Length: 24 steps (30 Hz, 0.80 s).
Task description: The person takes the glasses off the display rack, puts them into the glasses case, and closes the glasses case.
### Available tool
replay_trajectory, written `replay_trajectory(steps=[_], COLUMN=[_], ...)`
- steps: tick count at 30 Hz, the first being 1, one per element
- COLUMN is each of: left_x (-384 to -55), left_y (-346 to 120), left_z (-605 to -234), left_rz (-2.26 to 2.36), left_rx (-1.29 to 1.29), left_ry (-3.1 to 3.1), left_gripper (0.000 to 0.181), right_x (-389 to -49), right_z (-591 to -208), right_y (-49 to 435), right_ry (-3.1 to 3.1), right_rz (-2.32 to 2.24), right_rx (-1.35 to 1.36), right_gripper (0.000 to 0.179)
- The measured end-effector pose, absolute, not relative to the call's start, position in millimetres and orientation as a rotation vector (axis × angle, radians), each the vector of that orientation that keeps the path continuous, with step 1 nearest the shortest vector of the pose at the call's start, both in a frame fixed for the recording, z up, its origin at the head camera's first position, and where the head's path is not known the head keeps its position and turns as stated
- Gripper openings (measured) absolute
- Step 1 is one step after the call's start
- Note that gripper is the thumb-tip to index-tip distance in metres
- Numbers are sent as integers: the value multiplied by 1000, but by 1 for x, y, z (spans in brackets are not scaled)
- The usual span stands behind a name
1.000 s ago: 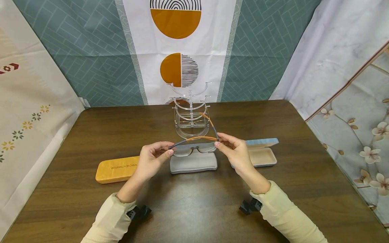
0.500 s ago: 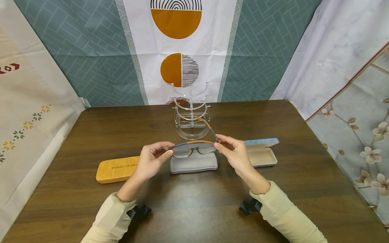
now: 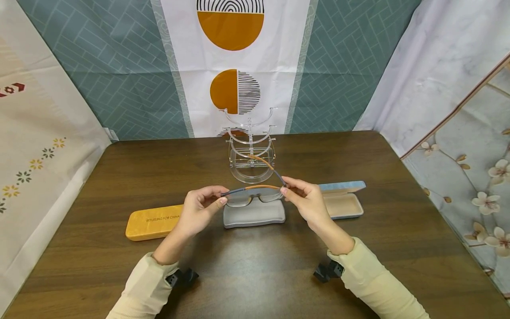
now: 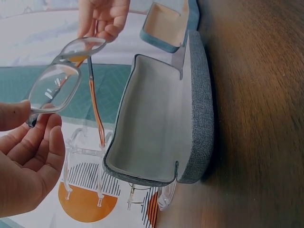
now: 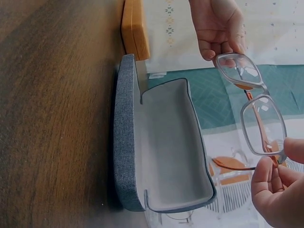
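Eyeglasses with grey rims and orange-tipped temples (image 3: 260, 187) are held up in the head view, over an open grey glasses case (image 3: 254, 216). Thumb and fingers of my left hand (image 3: 198, 207) pinch the frame's left end. At the other end, my right hand (image 3: 306, 201) pinches the frame near the hinge. One temple lies folded across behind the lenses; the other angles inward and away. Both wrist views show the lenses (image 4: 56, 88) apart from the case, whose pale lining (image 5: 171, 147) faces up and holds nothing.
A shut orange glasses case (image 3: 153, 223) lies at the left, partly behind the left forearm. On the right is an open blue case (image 3: 346, 206) with a beige lining. Behind the grey case stands a clear tiered display stand (image 3: 252, 178), with thin gold-coloured glasses low on it.
The right temple of the eyeglasses has swung inward, its orange tip moving left. Since the first frame the other temple has dipped slightly. Both hands stay nearly in place.
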<state>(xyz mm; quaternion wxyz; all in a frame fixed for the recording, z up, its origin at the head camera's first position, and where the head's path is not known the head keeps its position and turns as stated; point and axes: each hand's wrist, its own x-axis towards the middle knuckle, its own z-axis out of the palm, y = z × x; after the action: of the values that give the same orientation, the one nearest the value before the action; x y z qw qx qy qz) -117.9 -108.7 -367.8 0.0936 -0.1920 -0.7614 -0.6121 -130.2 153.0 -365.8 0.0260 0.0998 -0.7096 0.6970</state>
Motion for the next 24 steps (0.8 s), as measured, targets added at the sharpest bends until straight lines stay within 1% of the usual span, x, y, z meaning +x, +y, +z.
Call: replay_trajectory(steps=[6, 18, 24], left_x=[-118, -118, -119], left_y=[-109, -109, -109], left_z=[-368, -366, -366], left_rz=[-1814, -1835, -1823], left_rx=[-586, -593, -589], left_ry=[-2249, -2239, -2233], left_gripper=[13, 13, 13], right_x=[-130, -130, -129], right_z=[-366, -363, -360], right_y=[153, 152, 150], right_ry=[-2222, -2296, -2304], right_rz=[2172, 2141, 2165], right_rx=[266, 267, 260], right_gripper=[32, 32, 29])
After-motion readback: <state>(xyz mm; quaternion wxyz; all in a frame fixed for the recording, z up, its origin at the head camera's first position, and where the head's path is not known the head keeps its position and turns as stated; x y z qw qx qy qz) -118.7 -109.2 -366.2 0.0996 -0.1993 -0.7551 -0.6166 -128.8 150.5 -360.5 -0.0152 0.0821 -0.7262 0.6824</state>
